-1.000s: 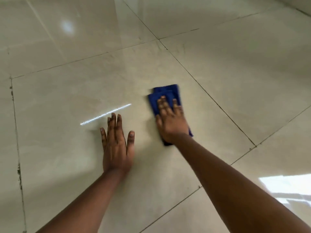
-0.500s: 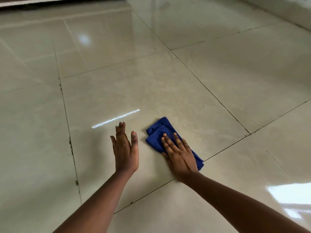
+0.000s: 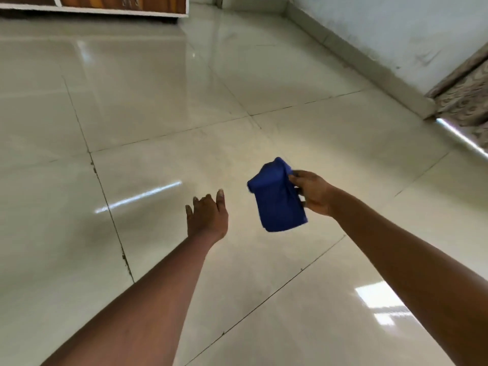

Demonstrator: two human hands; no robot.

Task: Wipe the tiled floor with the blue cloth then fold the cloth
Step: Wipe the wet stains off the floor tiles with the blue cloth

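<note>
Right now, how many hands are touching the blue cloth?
1. The right hand grips the blue cloth at its right edge, lifted off the floor. The left hand is open, apart from it.

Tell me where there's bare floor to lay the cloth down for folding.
Bare tile lies ahead of both hands, bounded by the dark grout line on the left. The right hand holds the blue cloth; the left hand is open. Only the far edges are crowded: the wooden furniture, and the wall skirting and patterned fabric on the right.
</note>
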